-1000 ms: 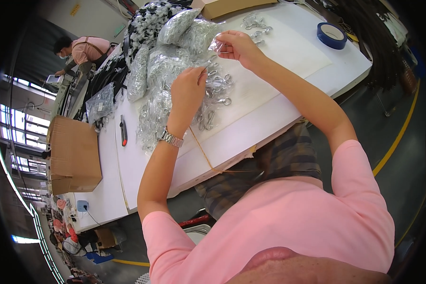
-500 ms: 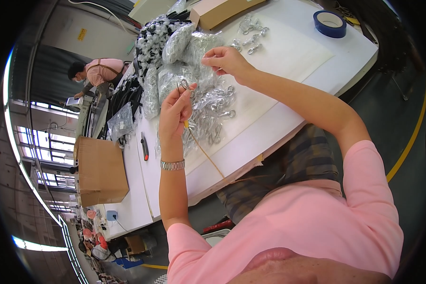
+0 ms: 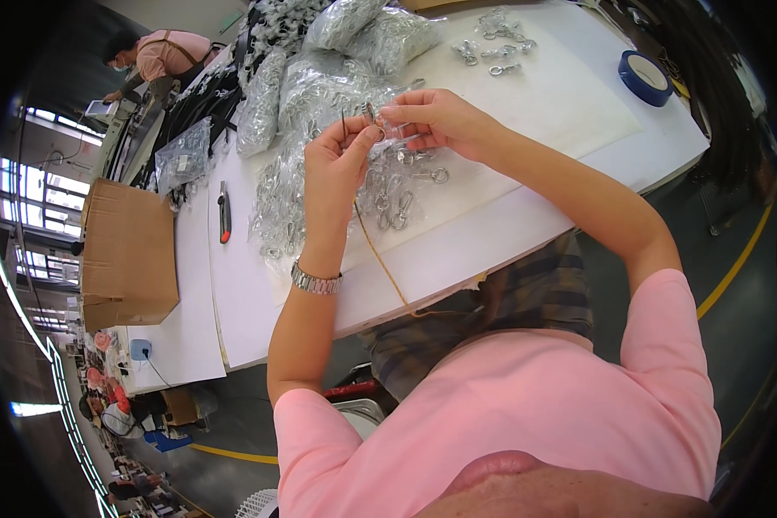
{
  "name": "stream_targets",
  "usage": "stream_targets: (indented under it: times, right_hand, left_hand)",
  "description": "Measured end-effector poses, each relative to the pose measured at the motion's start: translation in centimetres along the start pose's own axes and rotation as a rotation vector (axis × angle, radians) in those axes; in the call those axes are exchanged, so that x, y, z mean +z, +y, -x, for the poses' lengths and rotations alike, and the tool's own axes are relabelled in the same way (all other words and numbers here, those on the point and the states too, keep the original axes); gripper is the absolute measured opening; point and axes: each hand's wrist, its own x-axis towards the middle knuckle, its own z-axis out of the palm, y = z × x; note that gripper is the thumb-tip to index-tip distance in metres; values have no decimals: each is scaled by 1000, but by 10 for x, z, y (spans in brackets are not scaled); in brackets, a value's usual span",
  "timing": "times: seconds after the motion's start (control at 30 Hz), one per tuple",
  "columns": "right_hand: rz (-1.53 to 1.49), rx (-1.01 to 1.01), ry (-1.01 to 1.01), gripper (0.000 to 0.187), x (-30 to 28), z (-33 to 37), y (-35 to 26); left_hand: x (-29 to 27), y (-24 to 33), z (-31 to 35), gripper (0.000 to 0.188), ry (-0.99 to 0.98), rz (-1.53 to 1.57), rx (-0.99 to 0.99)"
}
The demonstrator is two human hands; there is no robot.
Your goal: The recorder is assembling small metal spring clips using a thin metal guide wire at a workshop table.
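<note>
My left hand (image 3: 341, 155) is closed, pinching a small shiny metal snap hook (image 3: 369, 112) between thumb and forefinger. A thin dark pointed piece sticks up beside that forefinger; its kind is unclear. From under the hand a tan cord (image 3: 375, 255) runs down over the table's near edge. My right hand (image 3: 440, 121) meets the left at the hook, thumb and forefinger pinched together; what lies between them is too small to tell. Below and around both hands, loose metal snap hooks (image 3: 397, 211) in clear plastic cover the white table (image 3: 492, 216).
Bulging clear bags of metal parts (image 3: 345, 95) are heaped beyond my left hand. A utility knife (image 3: 224, 212) lies left of them, near a cardboard box (image 3: 129, 255). More hooks (image 3: 502, 53) and a blue tape roll (image 3: 646, 78) sit at far right. A co-worker (image 3: 171, 56) bends over a machine.
My right hand has moved left and down to meet my left hand at the hook. The whole view has shifted, bringing the table's objects to new places.
</note>
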Motion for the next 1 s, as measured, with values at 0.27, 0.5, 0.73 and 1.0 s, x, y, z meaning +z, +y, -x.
stream_targets:
  times: [0.27, 0.5, 0.73, 1.0]
  right_hand:
    - [86, -60, 44, 27, -4, 5, -1]
    - [1, -111, 152, 27, -11, 4, -5]
    - [-25, -179, 184, 28, -15, 6, -6]
    - [60, -244, 220, 26, -6, 4, -5]
  left_hand:
    - [8, 2, 4, 17, 31, 18, 35]
    - [-4, 3, -2, 19, 26, 140, -3]
    - [5, 6, 6, 21, -297, 67, -131]
    - [-2, -12, -1, 22, -269, 278, -272]
